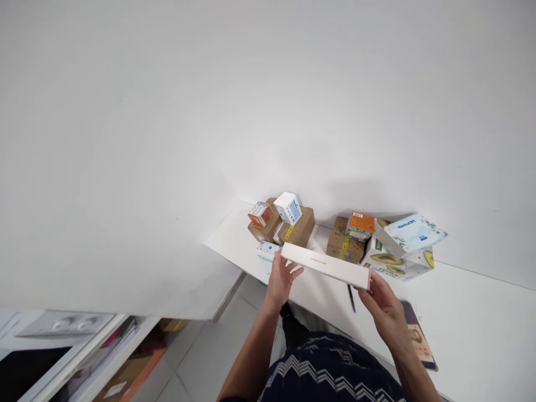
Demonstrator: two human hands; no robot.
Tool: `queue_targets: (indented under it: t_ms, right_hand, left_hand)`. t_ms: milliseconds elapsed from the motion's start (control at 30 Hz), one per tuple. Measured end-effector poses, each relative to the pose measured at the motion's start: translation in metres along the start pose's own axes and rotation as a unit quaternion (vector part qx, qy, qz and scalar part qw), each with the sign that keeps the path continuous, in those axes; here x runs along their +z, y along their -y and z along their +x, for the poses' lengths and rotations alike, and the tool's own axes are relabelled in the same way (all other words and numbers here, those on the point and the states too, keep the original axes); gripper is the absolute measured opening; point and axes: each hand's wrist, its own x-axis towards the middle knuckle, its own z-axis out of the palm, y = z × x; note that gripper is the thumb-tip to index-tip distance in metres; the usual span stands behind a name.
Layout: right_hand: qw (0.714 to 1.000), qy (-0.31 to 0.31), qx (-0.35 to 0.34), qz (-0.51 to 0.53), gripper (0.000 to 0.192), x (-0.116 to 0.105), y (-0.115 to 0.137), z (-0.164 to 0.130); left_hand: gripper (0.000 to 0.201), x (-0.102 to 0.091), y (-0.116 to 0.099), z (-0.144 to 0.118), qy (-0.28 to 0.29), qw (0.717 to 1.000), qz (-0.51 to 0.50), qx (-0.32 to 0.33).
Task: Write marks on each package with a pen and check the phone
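Observation:
A long, narrow white box (325, 264) with small red lettering is held up between my two hands, level above the white table (464, 312). My left hand (281, 280) grips its left end, with the fingers partly behind it. At the right end, my right hand (383, 301) closes on the box with the thumb below and fingers behind. Beyond the box stand brown cardboard boxes (305, 226), with a small white carton (288, 207) and an orange-and-white carton (260, 214) on top. Below the box, a black pen (350, 298) lies on the table.
Right of centre, an avocado-print carton (397, 263) carries a light blue tissue pack (414, 233); an orange carton (360, 225) sits on another brown box (344, 241). A phone-like flat item (419, 335) lies near my right forearm. White walls rise behind and left; shelves (125, 363) are lower left.

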Motion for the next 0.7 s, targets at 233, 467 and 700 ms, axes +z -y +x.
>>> queue_targets:
  t_ms: [233, 467, 700]
  right_hand:
    - [0.997, 0.000, -0.074, -0.036, 0.034, -0.007, 0.002, 0.001]
    - [0.995, 0.023, -0.090, -0.028, 0.021, -0.008, 0.009, 0.000]
    - [0.981, -0.057, -0.008, -0.186, 0.037, -0.025, -0.057, 0.035]
  left_hand:
    - [0.050, 0.006, -0.005, -0.006, 0.042, 0.995, -0.006, -0.087]
    - [0.041, -0.001, -0.006, -0.005, 0.019, 0.988, 0.006, -0.152]
    - [0.061, 0.005, -0.004, -0.010, -0.001, 0.989, -0.086, -0.119]
